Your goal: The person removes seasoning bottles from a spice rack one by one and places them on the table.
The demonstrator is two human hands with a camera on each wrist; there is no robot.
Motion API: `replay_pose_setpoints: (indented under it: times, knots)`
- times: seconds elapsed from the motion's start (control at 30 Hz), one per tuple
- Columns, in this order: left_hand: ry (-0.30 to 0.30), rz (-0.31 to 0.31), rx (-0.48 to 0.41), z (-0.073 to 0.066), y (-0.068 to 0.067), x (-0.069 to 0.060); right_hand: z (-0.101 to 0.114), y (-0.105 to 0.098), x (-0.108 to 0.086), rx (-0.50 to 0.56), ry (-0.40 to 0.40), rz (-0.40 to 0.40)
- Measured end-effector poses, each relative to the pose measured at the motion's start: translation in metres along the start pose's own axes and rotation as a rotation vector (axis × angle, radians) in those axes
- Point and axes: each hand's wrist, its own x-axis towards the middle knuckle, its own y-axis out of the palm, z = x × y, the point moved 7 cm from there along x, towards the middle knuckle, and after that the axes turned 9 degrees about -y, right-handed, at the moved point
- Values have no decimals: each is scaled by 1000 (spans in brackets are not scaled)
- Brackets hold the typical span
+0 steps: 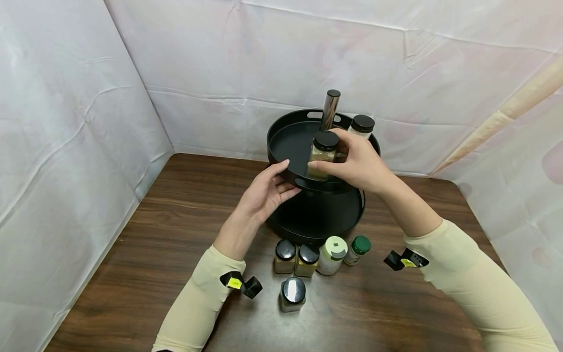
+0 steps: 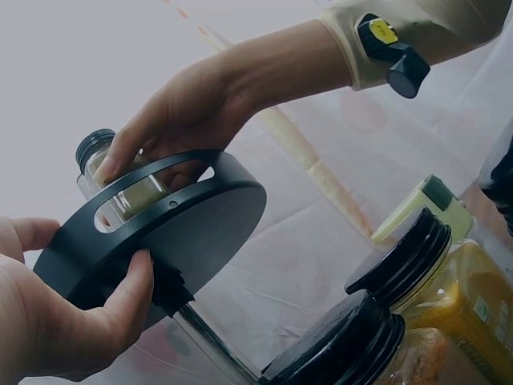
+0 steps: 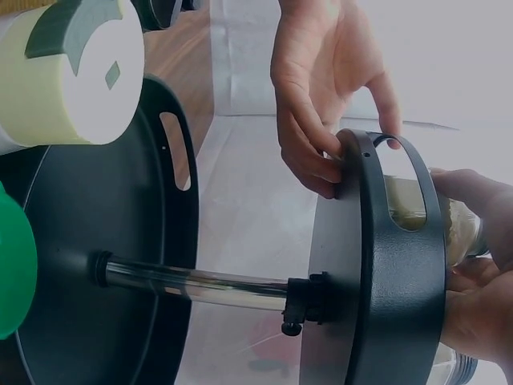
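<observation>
A black two-tier round tray stand stands at the back of the table. My right hand pinches a square spice jar with a black lid, over the front of the upper tray. In the right wrist view, part of that jar shows through the tray's handle slot. The left hand grips the upper tray's left front rim, thumb on top and fingers beneath, as the left wrist view also shows. Behind the right hand, another black-lidded jar stands on the upper tray, partly hidden.
In front of the stand are two black-lidded spice jars, a pale-green-lidded jar and a green-capped bottle. Nearer the front stands another black-lidded jar. A metal post rises from the upper tray. White sheeting hangs behind the wooden table.
</observation>
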Motion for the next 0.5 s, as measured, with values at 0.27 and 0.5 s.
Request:
replay_pose_setpoints:
  times: [0.27,0.5]
  knots:
    - [-1,2,-1,0,0,1,0,-1,0,4,1,-9]
    - [-3,2,-4,1,0,1,0,-2,0,-7,1,-7]
